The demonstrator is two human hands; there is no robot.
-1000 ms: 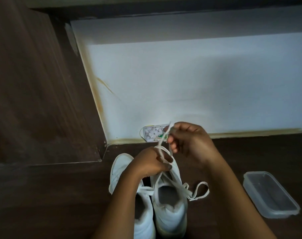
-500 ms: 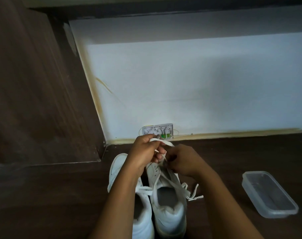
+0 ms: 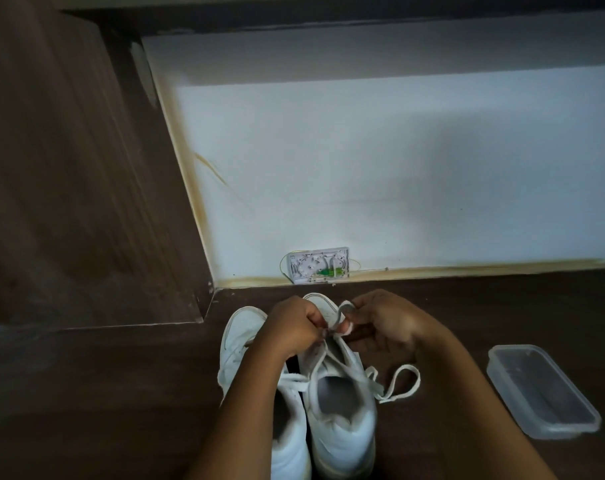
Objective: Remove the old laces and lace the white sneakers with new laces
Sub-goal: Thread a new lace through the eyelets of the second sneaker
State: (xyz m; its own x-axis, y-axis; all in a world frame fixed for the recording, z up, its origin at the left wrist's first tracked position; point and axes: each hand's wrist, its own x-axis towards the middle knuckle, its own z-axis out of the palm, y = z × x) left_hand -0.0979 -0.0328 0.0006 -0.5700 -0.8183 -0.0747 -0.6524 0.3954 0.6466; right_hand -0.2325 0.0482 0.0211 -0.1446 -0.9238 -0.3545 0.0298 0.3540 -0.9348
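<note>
Two white sneakers stand side by side on the dark wooden floor, toes toward the wall: the left sneaker and the right sneaker. A white lace runs through the right sneaker's eyelets and loops loose onto the floor at its right. My left hand pinches the lace over the front eyelets of the right sneaker. My right hand pinches another stretch of the same lace just beside it, above the toe. The front of the right sneaker's tongue is hidden by my hands.
A clear plastic container lies on the floor at the right. A small white wall box with green parts sits at the base of the white wall. A dark wooden panel rises on the left.
My right hand dropped from a raised pull on the lace down to the toe of the right sneaker. Both hands now meet low over the front eyelets.
</note>
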